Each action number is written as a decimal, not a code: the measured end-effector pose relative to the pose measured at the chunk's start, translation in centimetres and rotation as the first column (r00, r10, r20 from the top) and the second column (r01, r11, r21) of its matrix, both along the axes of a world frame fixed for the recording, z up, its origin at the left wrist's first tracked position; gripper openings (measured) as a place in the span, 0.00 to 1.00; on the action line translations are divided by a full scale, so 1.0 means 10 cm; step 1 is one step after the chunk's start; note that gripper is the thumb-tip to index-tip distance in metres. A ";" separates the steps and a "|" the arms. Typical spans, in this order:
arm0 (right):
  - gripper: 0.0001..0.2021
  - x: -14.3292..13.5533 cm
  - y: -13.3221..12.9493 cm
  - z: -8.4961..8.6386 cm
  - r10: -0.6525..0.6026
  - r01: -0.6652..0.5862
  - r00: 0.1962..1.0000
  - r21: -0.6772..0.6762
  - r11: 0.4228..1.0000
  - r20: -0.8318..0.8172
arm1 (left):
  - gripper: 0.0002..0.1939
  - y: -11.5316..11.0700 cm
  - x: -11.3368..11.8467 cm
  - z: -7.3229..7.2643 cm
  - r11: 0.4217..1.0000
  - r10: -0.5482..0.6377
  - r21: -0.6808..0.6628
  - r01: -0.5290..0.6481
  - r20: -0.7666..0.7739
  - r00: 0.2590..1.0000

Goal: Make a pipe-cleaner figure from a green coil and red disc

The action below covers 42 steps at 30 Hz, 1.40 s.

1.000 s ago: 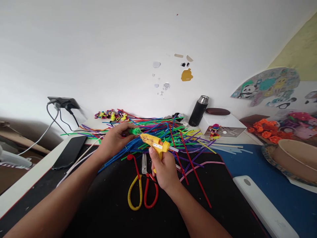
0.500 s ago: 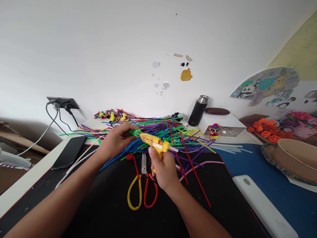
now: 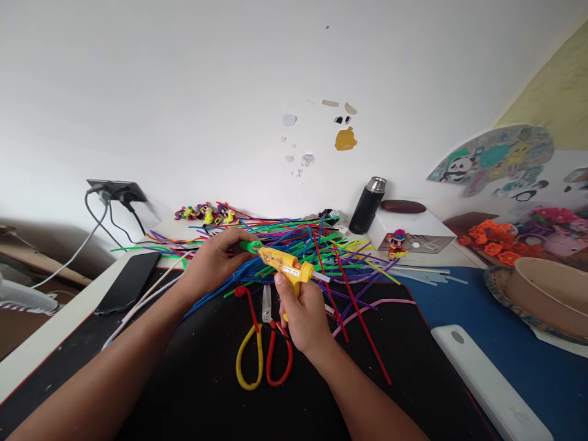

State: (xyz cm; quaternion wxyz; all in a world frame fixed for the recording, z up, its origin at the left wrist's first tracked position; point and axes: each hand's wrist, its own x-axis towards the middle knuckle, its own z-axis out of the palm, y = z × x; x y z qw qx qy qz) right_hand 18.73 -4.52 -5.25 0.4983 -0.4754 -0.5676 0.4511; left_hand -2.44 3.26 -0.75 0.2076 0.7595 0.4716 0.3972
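Wrapped round its grip, my right hand (image 3: pixel 305 312) holds a yellow glue gun (image 3: pixel 279 261) with a glue stick poking from its back end. My left hand (image 3: pixel 218 260) is closed on a small green pipe cleaner piece (image 3: pixel 250 246). The gun's nozzle is at that green piece; whether they touch I cannot tell. Below the hands, scissors (image 3: pixel 266 343) with one yellow and one red handle lie on the black mat. A red pipe cleaner with a coiled end (image 3: pixel 241 291) rests against them. Behind spreads a heap of coloured pipe cleaners (image 3: pixel 275 229).
A phone (image 3: pixel 128 285) lies at left, below a power strip (image 3: pixel 117 190) with plugs. Small pipe cleaner figures (image 3: pixel 206 213) sit by the wall. A black flask (image 3: pixel 367 206) stands beside a white box (image 3: pixel 413 228). Rightward are a white device (image 3: pixel 491 380) and a round basin (image 3: pixel 551 294).
My right hand and the glue gun have shifted very slightly left. The left hand keeps its place with the green piece.
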 end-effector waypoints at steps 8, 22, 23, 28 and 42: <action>0.32 0.00 0.00 0.00 -0.001 0.001 1.000 -0.005 1.000 -0.011 | 0.17 0.00 0.00 0.01 0.999 0.017 -0.044 -0.014 0.055 0.998; 0.32 0.00 0.02 0.03 0.092 -0.109 0.973 -0.072 0.991 -0.212 | 0.18 0.02 -0.04 -0.05 0.998 0.019 -0.054 -0.014 0.089 0.996; 0.32 0.00 0.02 0.04 0.094 -0.113 0.971 -0.076 0.991 -0.221 | 0.18 0.03 -0.05 -0.06 0.999 0.020 -0.051 -0.015 0.084 0.996; 0.32 -0.01 0.01 0.04 0.085 -0.104 0.972 -0.080 0.991 -0.221 | 0.19 0.03 -0.03 -0.05 0.999 0.022 -0.050 -0.018 0.079 0.997; 0.31 -0.03 0.00 -0.01 0.050 -0.052 0.988 -0.010 0.999 -0.148 | 0.18 0.02 -0.03 -0.05 0.998 0.007 -0.061 0.000 0.111 0.994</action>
